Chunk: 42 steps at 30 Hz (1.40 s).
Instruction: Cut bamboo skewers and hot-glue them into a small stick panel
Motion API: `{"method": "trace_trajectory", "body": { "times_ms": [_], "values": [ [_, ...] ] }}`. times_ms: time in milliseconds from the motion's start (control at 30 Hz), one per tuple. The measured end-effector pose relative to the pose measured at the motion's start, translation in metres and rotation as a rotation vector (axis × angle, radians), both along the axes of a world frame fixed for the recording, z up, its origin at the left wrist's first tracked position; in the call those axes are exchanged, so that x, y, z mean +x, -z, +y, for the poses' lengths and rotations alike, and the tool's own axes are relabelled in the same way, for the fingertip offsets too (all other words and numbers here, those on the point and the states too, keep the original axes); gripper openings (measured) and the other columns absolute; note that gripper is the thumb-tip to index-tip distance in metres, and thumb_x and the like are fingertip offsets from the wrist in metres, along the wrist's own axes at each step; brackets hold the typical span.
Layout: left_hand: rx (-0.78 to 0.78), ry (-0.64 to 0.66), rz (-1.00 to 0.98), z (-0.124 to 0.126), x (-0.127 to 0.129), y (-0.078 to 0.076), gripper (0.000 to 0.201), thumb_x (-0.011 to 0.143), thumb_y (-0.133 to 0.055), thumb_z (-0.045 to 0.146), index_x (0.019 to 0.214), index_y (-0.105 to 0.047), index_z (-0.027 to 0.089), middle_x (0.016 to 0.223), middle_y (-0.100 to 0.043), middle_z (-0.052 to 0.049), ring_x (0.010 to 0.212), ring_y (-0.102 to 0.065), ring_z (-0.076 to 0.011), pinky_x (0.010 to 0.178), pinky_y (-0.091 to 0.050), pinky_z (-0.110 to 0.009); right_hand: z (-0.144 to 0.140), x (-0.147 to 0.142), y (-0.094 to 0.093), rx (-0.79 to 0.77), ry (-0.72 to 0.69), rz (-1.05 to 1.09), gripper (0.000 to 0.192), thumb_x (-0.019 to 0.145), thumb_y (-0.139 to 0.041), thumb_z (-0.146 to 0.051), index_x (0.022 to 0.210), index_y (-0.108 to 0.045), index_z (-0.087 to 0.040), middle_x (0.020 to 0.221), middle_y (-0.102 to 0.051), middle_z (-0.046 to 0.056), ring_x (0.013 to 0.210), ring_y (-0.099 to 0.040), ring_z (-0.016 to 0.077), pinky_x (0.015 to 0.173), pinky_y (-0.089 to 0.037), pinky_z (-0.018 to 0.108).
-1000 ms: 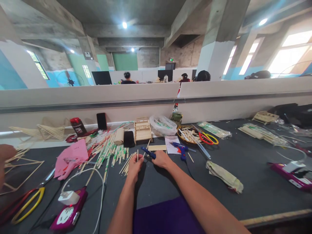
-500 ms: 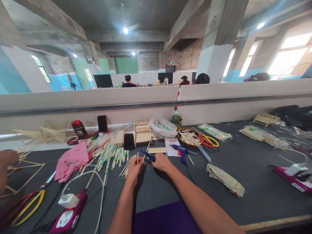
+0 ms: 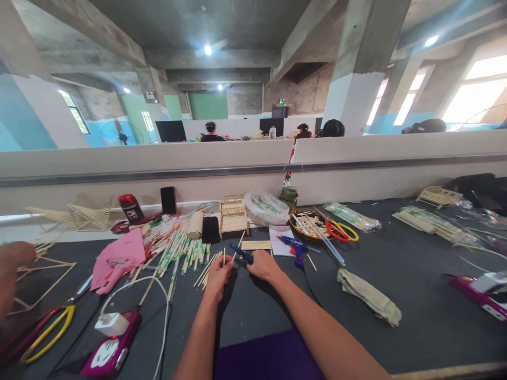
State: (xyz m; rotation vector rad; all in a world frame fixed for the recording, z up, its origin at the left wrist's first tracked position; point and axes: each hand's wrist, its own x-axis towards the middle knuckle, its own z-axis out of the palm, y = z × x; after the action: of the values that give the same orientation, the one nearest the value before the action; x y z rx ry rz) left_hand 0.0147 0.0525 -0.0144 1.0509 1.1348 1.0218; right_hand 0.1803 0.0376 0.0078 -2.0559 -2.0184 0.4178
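Barely anything's shifted since a second ago: my left hand [image 3: 219,274] keeps its fingers pinched on a thin stick [image 3: 224,257], upright, while my right hand [image 3: 262,264] stays clamped on blue-handled cutters [image 3: 241,253] just beside it, lined up to snip, I'd guess.

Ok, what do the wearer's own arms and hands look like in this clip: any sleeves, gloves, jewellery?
Both forearms are bare up to the bottom edge of the picture: no sleeves show. The left hand and right hand wear no gloves, and no watch, bracelet or ring shows. Nails are too small to judge.
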Motion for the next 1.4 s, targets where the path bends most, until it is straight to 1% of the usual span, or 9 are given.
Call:
{"method": "trace_trajectory", "body": {
  "times_ms": [300, 467, 633, 800, 900, 1067, 1167, 1233, 1400],
  "values": [
    [0.008, -0.001, 0.013, 0.002, 0.000, 0.003, 0.034, 0.060, -0.069, 0.036, 0.083, -0.052, 0.019, 0.048, -0.036, 0.011, 0.039, -0.032, -0.0043, 0.037, -0.014, -0.015, 0.004, 0.002, 0.006, 0.009, -0.016, 0.004, 0.028, 0.081, -0.056, -0.036, 0.093, -0.070, -0.016, 0.097, -0.071, 0.015, 0.092, -0.067, 0.0253, 0.073, -0.045, 0.027],
    [0.011, -0.006, 0.009, 0.003, 0.000, 0.005, 0.035, 0.059, -0.070, 0.037, 0.084, -0.052, 0.019, 0.047, -0.036, 0.012, 0.038, -0.031, -0.0040, 0.037, -0.015, -0.015, 0.003, 0.001, 0.005, 0.031, -0.013, 0.000, 0.029, 0.081, -0.055, -0.037, 0.094, -0.069, -0.015, 0.099, -0.070, 0.016, 0.094, -0.066, 0.0264, 0.073, -0.046, 0.028],
    [-0.009, 0.008, -0.008, 0.001, -0.001, 0.001, 0.038, 0.059, -0.072, 0.038, 0.085, -0.051, 0.019, 0.047, -0.037, 0.012, 0.038, -0.030, -0.0034, 0.037, -0.013, -0.015, -0.001, -0.001, 0.000, 0.010, 0.010, -0.009, 0.027, 0.079, -0.055, -0.035, 0.094, -0.069, -0.016, 0.099, -0.071, 0.015, 0.093, -0.067, 0.0267, 0.073, -0.045, 0.029],
    [0.023, 0.037, -0.041, 0.000, 0.000, -0.004, 0.041, 0.057, -0.076, 0.043, 0.080, -0.052, 0.018, 0.047, -0.036, 0.012, 0.036, -0.025, -0.0022, 0.037, -0.013, -0.015, -0.012, 0.000, -0.001, 0.027, 0.031, 0.048, 0.026, 0.080, -0.052, -0.034, 0.095, -0.067, -0.019, 0.098, -0.071, 0.012, 0.094, -0.066, 0.0268, 0.073, -0.045, 0.030],
    [0.075, 0.031, -0.028, 0.000, 0.003, -0.006, 0.039, 0.059, -0.075, 0.045, 0.073, -0.053, 0.017, 0.045, -0.035, 0.012, 0.037, -0.024, -0.0024, 0.039, -0.016, -0.016, -0.018, 0.001, -0.002, 0.044, 0.047, 0.086, 0.027, 0.077, -0.053, -0.029, 0.099, -0.065, -0.020, 0.099, -0.071, 0.011, 0.094, -0.066, 0.0277, 0.073, -0.044, 0.031],
    [0.189, -0.042, 0.031, -0.003, 0.009, -0.012, 0.034, 0.063, -0.073, 0.045, 0.070, -0.056, 0.016, 0.046, -0.036, 0.010, 0.041, -0.028, -0.0043, 0.043, -0.020, -0.018, -0.025, 0.005, -0.012, 0.035, -0.008, 0.228, 0.036, 0.073, -0.051, -0.018, 0.108, -0.060, -0.018, 0.105, -0.068, 0.012, 0.099, -0.064, 0.0266, 0.078, -0.044, 0.032],
    [0.275, -0.074, 0.054, -0.007, 0.013, -0.018, 0.031, 0.066, -0.072, 0.043, 0.071, -0.059, 0.016, 0.050, -0.041, 0.008, 0.045, -0.030, -0.0054, 0.047, -0.023, -0.020, -0.030, 0.006, -0.016, 0.102, -0.046, 0.299, 0.048, 0.070, -0.050, -0.012, 0.118, -0.054, -0.016, 0.115, -0.063, 0.013, 0.107, -0.059, 0.0246, 0.086, -0.043, 0.032],
    [0.339, -0.089, 0.080, -0.011, 0.014, -0.021, 0.027, 0.068, -0.070, 0.040, 0.070, -0.061, 0.015, 0.055, -0.046, 0.006, 0.050, -0.034, -0.0066, 0.050, -0.025, -0.020, -0.034, 0.007, -0.017, 0.164, -0.065, 0.303, 0.054, 0.069, -0.049, -0.010, 0.123, -0.050, -0.014, 0.119, -0.059, 0.014, 0.112, -0.055, 0.0244, 0.092, -0.041, 0.033],
    [0.467, -0.110, 0.139, -0.017, 0.014, -0.027, 0.020, 0.075, -0.065, 0.035, 0.070, -0.062, 0.015, 0.059, -0.047, 0.004, 0.057, -0.037, -0.0091, 0.055, -0.028, -0.021, -0.040, 0.007, -0.016, 0.307, -0.125, 0.240, 0.059, 0.067, -0.050, -0.009, 0.127, -0.046, -0.012, 0.118, -0.058, 0.014, 0.115, -0.051, 0.0255, 0.098, -0.038, 0.037]
  ]
}}
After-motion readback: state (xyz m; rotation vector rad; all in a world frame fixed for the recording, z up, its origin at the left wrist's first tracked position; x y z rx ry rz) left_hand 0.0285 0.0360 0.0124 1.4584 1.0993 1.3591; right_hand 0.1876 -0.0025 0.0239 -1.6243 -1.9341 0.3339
